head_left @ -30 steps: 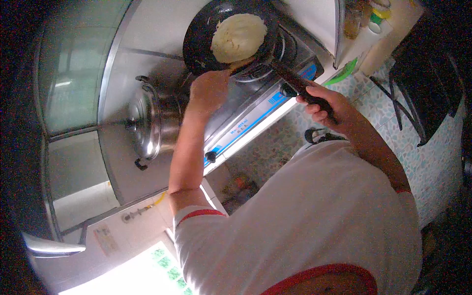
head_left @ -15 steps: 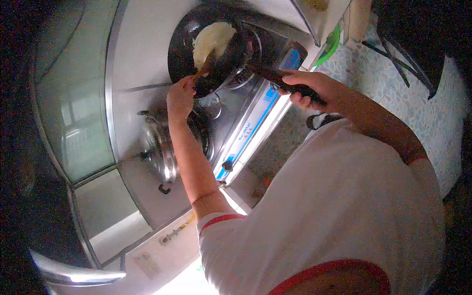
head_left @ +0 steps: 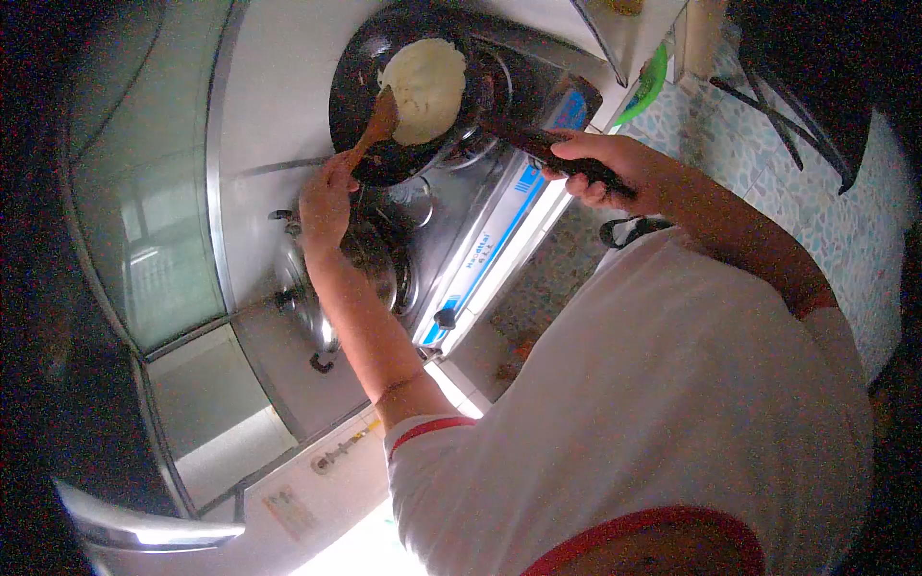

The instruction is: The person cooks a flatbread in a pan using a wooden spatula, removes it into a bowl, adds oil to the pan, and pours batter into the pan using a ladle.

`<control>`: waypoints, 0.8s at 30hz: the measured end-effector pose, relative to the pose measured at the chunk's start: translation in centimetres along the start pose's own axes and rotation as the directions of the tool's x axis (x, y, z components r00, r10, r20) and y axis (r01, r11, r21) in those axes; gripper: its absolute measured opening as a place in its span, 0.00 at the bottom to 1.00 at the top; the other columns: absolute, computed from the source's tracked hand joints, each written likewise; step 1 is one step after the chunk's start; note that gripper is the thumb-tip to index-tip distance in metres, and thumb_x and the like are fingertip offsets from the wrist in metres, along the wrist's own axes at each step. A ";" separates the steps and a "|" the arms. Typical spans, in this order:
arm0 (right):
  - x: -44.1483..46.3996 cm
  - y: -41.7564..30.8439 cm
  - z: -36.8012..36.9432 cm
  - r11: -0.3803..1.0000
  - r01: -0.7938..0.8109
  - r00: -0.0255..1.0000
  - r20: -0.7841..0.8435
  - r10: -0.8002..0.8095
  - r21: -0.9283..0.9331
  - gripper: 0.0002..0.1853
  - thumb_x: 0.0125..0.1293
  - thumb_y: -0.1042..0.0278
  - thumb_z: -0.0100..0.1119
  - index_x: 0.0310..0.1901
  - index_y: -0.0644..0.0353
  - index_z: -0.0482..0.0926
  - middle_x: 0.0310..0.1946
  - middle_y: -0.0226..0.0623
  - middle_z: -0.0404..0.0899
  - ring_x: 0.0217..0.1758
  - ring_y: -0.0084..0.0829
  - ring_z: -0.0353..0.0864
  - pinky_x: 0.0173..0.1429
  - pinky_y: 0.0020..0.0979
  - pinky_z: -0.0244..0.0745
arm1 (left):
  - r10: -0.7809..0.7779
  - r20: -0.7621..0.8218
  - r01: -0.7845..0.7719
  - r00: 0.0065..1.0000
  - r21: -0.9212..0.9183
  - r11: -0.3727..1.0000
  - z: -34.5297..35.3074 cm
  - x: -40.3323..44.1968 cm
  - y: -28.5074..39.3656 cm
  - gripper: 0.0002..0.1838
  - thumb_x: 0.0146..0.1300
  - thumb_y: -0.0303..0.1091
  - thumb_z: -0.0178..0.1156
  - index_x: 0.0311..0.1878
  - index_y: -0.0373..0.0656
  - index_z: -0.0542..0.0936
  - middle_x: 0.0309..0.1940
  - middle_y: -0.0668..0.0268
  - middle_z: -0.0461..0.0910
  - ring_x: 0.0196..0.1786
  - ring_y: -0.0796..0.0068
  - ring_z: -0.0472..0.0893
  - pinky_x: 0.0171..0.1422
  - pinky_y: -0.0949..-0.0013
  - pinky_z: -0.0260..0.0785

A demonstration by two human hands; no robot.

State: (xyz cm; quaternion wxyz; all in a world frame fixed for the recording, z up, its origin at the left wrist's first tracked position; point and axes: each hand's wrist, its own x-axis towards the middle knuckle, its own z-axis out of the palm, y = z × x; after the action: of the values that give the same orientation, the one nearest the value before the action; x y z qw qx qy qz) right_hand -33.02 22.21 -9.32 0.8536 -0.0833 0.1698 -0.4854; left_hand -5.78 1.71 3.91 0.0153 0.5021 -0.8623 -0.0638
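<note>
A round pale pancake [head_left: 432, 91] lies flat in a dark frying pan [head_left: 355, 96] on the stove. My left hand [head_left: 327, 202] is closed round the handle of a wooden spatula [head_left: 381, 119]. The spatula's blade touches the pancake's near left edge; whether any of it is underneath I cannot tell. My right hand [head_left: 610, 173] grips the pan's long dark handle [head_left: 533, 142] at the right, fingers wrapped round it.
A gas stove [head_left: 480, 252] with a blue-and-white front panel carries the pan. Below my left forearm sits a steel pot [head_left: 370, 264], with a shiny lid [head_left: 305, 298] beside it. A green plastic basket [head_left: 648, 86] stands past the stove's right end.
My left hand has drawn back left and slightly down with the spatula. The pancake, partly covered and uneven before, now lies rounder and flatter. My right hand has stayed on the handle.
</note>
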 end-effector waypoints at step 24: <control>-0.6 -0.6 1.0 0.998 -0.054 0.993 -0.100 0.056 0.023 0.17 0.60 0.63 0.48 0.50 0.52 0.62 0.33 0.33 0.69 0.20 0.14 0.64 0.16 0.13 0.59 | 0.003 -0.002 -0.002 1.000 0.474 0.881 6.6 -1.7 1.1 0.13 0.57 0.37 0.43 0.37 0.36 0.68 0.31 0.51 0.75 0.36 0.51 0.76 0.40 0.56 0.69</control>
State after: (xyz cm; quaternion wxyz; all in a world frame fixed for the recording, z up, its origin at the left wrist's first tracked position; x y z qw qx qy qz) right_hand -33.44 22.38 -8.08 0.8578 -0.0453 0.2099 -0.4669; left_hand -6.50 4.35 -2.47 -0.1066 0.4895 -0.8524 0.1495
